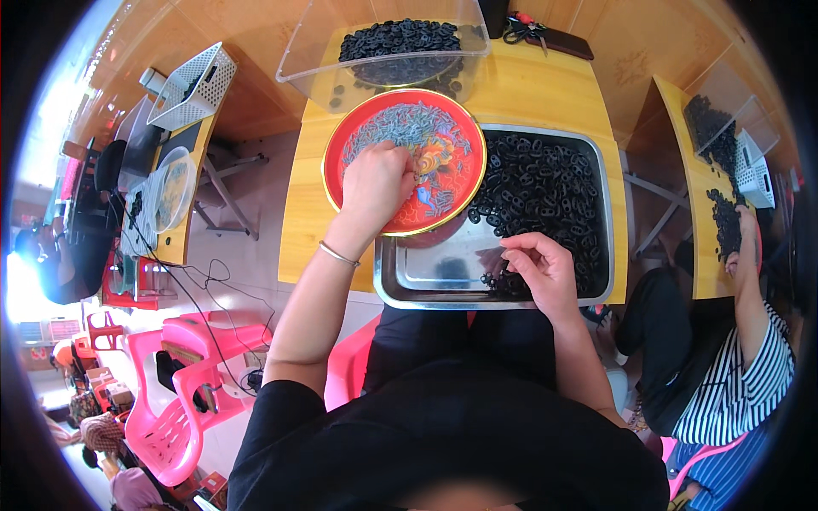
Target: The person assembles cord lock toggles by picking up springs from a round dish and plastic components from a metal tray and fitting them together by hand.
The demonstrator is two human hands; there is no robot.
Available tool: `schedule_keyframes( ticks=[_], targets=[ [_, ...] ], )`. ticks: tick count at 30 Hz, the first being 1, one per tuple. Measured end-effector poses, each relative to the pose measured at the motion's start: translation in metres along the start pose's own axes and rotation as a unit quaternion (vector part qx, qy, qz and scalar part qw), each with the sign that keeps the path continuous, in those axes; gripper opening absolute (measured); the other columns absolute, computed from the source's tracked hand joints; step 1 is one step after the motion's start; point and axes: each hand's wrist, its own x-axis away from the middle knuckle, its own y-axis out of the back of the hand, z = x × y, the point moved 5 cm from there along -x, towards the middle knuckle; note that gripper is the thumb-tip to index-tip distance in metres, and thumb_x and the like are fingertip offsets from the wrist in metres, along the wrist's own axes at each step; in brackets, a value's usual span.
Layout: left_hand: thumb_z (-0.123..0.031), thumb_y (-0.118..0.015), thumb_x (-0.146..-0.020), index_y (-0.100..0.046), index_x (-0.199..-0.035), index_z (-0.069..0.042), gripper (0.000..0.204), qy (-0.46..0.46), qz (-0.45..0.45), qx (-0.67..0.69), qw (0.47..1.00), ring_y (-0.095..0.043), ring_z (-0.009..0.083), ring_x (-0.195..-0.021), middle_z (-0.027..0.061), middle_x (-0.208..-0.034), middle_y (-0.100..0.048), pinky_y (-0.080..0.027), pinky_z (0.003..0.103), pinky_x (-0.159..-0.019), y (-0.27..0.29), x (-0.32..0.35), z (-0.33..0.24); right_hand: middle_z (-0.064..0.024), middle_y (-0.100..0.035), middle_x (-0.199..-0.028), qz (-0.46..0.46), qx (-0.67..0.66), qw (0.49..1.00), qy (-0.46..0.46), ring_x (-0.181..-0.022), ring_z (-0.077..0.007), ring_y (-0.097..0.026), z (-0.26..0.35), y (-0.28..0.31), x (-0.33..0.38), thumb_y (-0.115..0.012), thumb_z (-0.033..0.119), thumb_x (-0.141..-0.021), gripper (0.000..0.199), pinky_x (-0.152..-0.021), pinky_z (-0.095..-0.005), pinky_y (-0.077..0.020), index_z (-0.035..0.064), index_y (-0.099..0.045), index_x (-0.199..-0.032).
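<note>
Left hand (375,183) in red tray (341,149) (pinching)

Left hand (375,183): reaches into the red round tray (341,153), fingers curled down on the small grey pieces (409,128) heaped in it; a thin bracelet (338,254) circles the wrist.
Right hand (541,268): rests at the near edge of the steel tray (426,268), fingertips pinched among the black ring parts (545,187).
Red round tray: gold-rimmed, sits on the left far corner of the steel tray.
Clear plastic bin (315,77): far side of the yellow table (528,85), holds more black parts.
Scissors (520,30): far right of the table.
Co-worker's arm (750,289): at the right, striped sleeve, reaching to a neighbouring table.
Pink chair (179,400): near left, on the floor.
</note>
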Motion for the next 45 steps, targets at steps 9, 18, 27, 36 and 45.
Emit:
schedule_keyframes(
  ticks=[9,18,27,36,45],
  targets=[
    [-0.005,-0.061,-0.069,-0.059,-0.073,-0.001,0.006,-0.043,-0.058,0.055,0.996,-0.058,0.0249,-0.075,0.011,-0.072,-0.058,-0.047,0.035,-0.066,0.005,0.013,-0.01,-0.0048,-0.061,-0.083,-0.023,0.045,0.999,0.011,-0.069,-0.0076,-0.057,0.002,0.013,-0.005,-0.058,0.001,-0.083,0.014,-0.063,-0.02,-0.0464,-0.0002,-0.062,-0.096],
    [-0.012,-0.036,-0.091,-0.041,-0.079,-0.006,0.014,0.164,0.019,0.582,0.796,-0.049,0.0078,-0.059,0.0037,-0.073,-0.055,-0.039,0.02,-0.051,0.009,0.067,-0.017,-0.0098,-0.059,-0.083,0.032,0.387,0.915,0.113,-0.076,-0.0274,-0.059,0.014,-0.007,-0.037,-0.059,0.006,-0.077,0.01,-0.068,-0.0344,-0.0483,0.005,-0.063,-0.086],
    [-0.017,-0.037,-0.094,-0.042,-0.076,-0.006,0.022,0.197,0.125,0.678,0.697,-0.042,0.0045,-0.052,0.0032,-0.066,-0.052,-0.033,0.017,-0.046,-0.015,0.118,-0.044,-0.0057,-0.059,-0.075,0.303,0.499,0.812,0.004,-0.074,-0.0238,-0.059,0.001,-0.031,-0.04,-0.067,0.016,-0.068,0.013,-0.064,-0.0345,-0.0466,0.0089,-0.06,-0.076],
    [-0.014,-0.047,-0.092,-0.05,-0.085,-0.005,0.012,0.219,0.094,0.75,0.617,-0.051,0.0055,-0.062,0.0041,-0.074,-0.058,-0.039,0.017,-0.053,-0.031,0.119,-0.047,-0.0085,-0.059,-0.079,0.234,0.537,0.809,0.049,-0.079,-0.0269,-0.06,-0.01,-0.037,-0.017,-0.066,0.011,-0.068,0.016,-0.068,-0.038,-0.0479,0.0084,-0.057,-0.081],
    [-0.007,-0.053,-0.088,-0.055,-0.095,-0.002,0.008,0.217,0.054,0.773,0.593,-0.054,0.0047,-0.067,0.0046,-0.084,-0.063,-0.044,0.016,-0.058,-0.037,0.119,-0.051,-0.0057,-0.054,-0.082,0.085,0.094,0.992,-0.016,-0.076,-0.0121,-0.06,0.017,-0.034,-0.007,-0.054,-0.004,-0.083,0.003,-0.067,-0.022,-0.0484,-0.0018,-0.056,-0.084]
  ],
)
